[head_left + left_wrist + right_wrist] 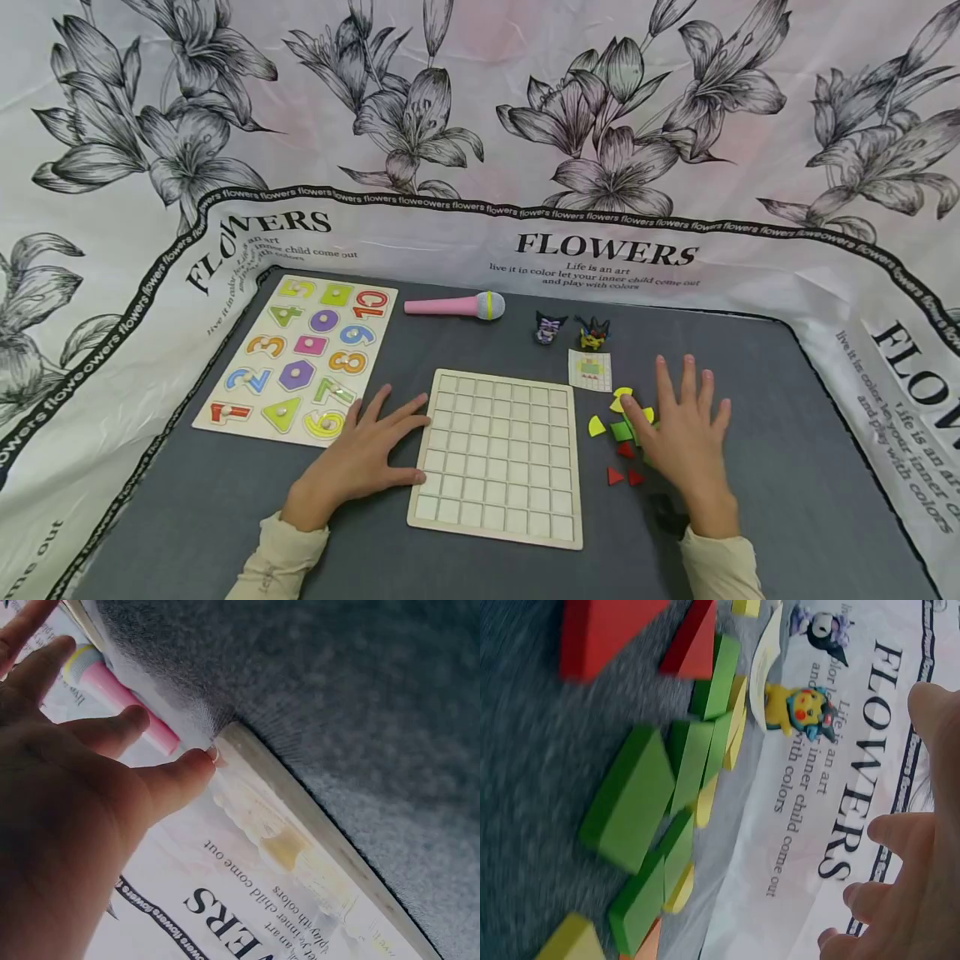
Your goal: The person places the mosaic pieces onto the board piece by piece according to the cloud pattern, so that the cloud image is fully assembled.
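My left hand [363,458] rests at the left side of a pale wooden grid board [495,458], its fingers spread and the fingertips right at the rim. All the board's square cells are bare. Over on the right, my right hand [686,433] is held with fingers spread above a loose pile of small coloured blocks, partly covering them. Among these are green blocks [630,799], red triangular blocks [611,634] and yellow blocks [574,941]. Behind the pile lies a small pattern card [590,385] with a coloured design on a grid.
A number and shape puzzle board [261,325] lies at the left, beside the left hand. Farther back are a pink toy microphone [450,307], a purple-and-black figurine [549,327] and a yellow figurine [593,333]. Flower-printed cloth [450,233] surrounds the grey tabletop [787,417].
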A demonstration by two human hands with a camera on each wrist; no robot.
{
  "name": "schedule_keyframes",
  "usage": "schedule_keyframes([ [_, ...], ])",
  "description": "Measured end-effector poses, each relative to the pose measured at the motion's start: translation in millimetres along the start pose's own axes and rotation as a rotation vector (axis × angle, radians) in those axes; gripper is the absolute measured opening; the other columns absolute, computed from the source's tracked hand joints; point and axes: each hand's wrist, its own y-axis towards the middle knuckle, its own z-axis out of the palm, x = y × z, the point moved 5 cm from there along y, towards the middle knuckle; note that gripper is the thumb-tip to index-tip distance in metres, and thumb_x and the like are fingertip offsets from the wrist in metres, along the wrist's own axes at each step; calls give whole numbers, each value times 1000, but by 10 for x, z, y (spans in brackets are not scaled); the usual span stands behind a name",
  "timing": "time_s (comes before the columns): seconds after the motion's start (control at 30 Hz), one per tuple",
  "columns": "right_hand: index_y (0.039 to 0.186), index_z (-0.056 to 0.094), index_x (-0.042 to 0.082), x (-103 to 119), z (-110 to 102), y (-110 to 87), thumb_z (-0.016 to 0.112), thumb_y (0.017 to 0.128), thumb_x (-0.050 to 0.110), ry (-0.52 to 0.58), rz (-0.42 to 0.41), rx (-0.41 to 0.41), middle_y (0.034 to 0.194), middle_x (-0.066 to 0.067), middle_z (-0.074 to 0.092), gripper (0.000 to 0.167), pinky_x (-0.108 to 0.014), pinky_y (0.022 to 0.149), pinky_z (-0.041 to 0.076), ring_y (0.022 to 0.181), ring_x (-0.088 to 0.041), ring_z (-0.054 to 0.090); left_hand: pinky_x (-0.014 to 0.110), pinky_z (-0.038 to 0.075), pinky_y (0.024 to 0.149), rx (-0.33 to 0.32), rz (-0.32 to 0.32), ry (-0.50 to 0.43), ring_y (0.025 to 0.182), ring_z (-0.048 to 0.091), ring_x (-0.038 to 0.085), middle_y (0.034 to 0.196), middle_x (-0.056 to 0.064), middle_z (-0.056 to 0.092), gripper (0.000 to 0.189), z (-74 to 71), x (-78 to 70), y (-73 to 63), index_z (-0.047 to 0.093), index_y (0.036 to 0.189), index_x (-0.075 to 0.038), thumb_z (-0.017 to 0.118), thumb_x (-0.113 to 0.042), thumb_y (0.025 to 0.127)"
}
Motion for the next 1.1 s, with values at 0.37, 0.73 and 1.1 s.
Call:
schedule_keyframes([
  [0.37,168,21,-2,-198,-158,21,55,111,48,95,-19,59,170,-40,8,83,-86,112,4,154,-64,4,75,15,121,31,2,-47,158,21,50,168,1,44,71,-17,59,19,62,149,-17,87,-45,89],
  [0.73,165,28,-7,-504,-369,41,63,110,17,235,-69,137,160,-43,31,68,-82,104,33,142,-66,33,78,12,120,25,-4,-63,158,22,50,166,0,46,67,-45,89,52,65,147,-22,88,-45,89],
  [1.1,145,58,-9,-880,-253,-120,76,100,10,194,-11,296,134,-33,62,52,-52,90,57,118,-49,62,77,7,121,67,-27,-114,160,17,48,166,1,46,67,23,76,43,64,147,-21,89,-42,89],
])
